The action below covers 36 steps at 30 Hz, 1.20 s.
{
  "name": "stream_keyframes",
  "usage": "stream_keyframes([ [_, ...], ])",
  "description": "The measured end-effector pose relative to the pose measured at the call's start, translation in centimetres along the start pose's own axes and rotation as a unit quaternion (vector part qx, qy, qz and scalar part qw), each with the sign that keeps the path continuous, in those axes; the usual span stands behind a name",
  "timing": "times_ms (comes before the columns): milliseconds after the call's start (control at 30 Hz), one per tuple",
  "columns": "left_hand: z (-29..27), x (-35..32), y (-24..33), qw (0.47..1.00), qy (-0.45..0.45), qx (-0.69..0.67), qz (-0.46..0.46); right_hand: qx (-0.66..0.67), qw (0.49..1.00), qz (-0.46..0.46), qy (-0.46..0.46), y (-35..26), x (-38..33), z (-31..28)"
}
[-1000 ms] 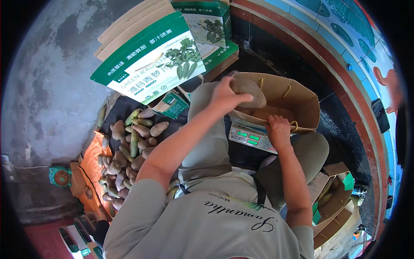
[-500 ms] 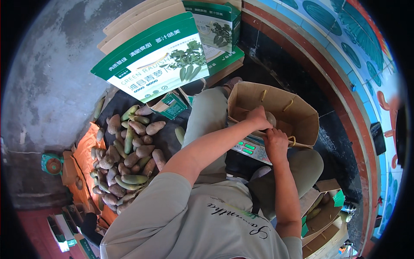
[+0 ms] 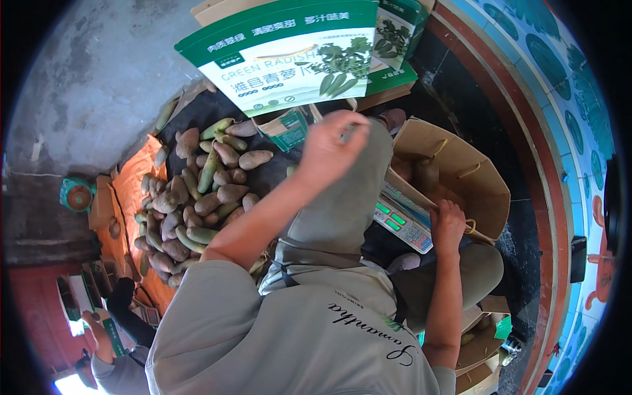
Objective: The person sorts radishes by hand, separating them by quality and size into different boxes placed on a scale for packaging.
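Observation:
My left hand [image 3: 337, 146] is in the air over my left knee, empty, with loosely curled fingers and a gap by the thumb; it is slightly blurred. My right hand [image 3: 447, 224] grips the near rim of an open brown cardboard box [image 3: 484, 204] with yellow cord handles. A few brownish roots [image 3: 424, 174] lie in the far left part of the box; their exact kind is hard to tell. A digital scale [image 3: 405, 220] with lit green displays shows under the box's near side.
A heap of brown sweet potatoes [image 3: 230, 193] and green radishes [image 3: 208, 170] lies to the left, beside an orange sheet [image 3: 135, 174]. Green-and-white printed cartons [image 3: 283, 62] stand ahead. Another box of roots [image 3: 484, 342] is at lower right. A co-worker's hand [image 3: 99, 336] shows at lower left.
My left hand has come out of the box and swung left, leaving a root inside. My right hand stays at the box's rim. The view has shifted, and a co-worker has appeared at lower left.

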<state>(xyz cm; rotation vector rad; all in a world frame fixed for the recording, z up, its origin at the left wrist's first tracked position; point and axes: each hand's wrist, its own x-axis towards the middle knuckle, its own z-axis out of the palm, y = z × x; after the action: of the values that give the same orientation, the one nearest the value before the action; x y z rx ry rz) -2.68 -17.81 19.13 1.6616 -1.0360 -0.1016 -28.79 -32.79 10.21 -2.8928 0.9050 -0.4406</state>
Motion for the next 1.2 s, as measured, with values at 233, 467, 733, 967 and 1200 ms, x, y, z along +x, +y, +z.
stream_keyframes([
  [233,-10.5,-9.7,-13.3,0.953,0.047,0.221,-0.204,-0.011,1.0,-0.011,-0.005,-0.3,0.0,0.1],
  [467,-13.8,-27.8,-22.5,0.678,-0.29,0.391,-0.55,-0.004,1.0,-0.022,0.0,-0.1,-0.2,0.6],
  [733,-13.5,-36.7,-18.0,0.576,-0.401,0.372,-0.607,-0.015,0.999,-0.034,-0.002,0.6,-0.6,1.1],
  [967,-12.5,-40.2,-17.7,0.555,-0.418,0.371,-0.617,-0.021,0.999,-0.043,0.005,0.5,-0.6,1.0],
  [1200,-11.7,-40.8,-18.9,0.595,-0.485,0.397,-0.503,-0.04,0.998,-0.043,-0.001,0.6,-0.8,1.0],
])
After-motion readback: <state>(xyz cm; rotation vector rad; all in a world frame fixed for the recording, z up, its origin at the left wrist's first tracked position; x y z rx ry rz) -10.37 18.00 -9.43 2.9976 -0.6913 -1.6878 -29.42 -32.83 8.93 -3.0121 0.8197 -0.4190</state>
